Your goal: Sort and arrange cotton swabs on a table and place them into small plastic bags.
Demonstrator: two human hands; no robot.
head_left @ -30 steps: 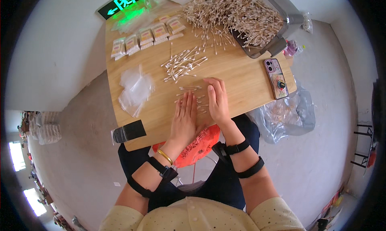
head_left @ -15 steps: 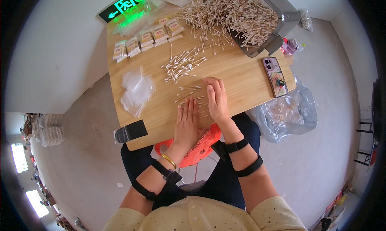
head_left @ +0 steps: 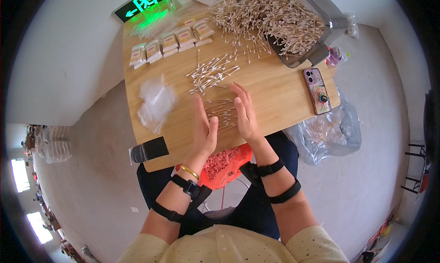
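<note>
Several cotton swabs (head_left: 222,112) lie roughly side by side on the wooden table, between my two hands. My left hand (head_left: 205,128) stands on edge at their left ends, palm turned inward, fingers stretched and holding nothing. At the right ends is my right hand (head_left: 245,114), also upright on its edge with straight fingers and nothing in it. Just beyond the hands lies a loose, crisscrossed pile of cotton swabs (head_left: 211,73). A stack of clear plastic bags (head_left: 156,100) rests to the left of my left hand.
A grey bin (head_left: 327,24) lies tipped at the back right, spilling a big heap of swabs (head_left: 275,20). Filled packets (head_left: 169,42) stand in a row at the back left. A phone (head_left: 317,91) lies at right; a red bag (head_left: 224,169) of swabs hangs below the near edge.
My left hand has lifted off the swabs, moved left and turned from palm down to on edge. The swabs underneath now show. My right hand has barely moved.
</note>
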